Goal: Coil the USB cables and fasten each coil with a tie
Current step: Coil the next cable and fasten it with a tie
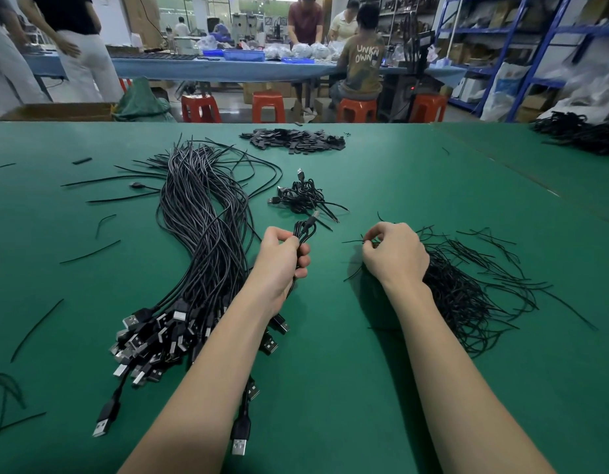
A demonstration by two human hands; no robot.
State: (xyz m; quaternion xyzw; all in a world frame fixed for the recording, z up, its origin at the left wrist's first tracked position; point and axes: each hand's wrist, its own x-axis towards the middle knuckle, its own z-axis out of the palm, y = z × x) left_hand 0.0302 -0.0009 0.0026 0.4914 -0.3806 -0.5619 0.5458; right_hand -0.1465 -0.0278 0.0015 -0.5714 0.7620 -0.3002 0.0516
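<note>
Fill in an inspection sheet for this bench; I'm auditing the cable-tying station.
Surface: green mat, flat.
Job's things: coiled cable in left hand; finished coils beyond it; tie pile at right.
Clutter: stray ties scattered at left; small black pieces heaped at far edge.
Grippers: left hand grips the coil; right hand pinches a tie.
Cables: uncoiled bundle, plugs toward the person.
Surroundings: people at a blue table; red stools; shelving.
</note>
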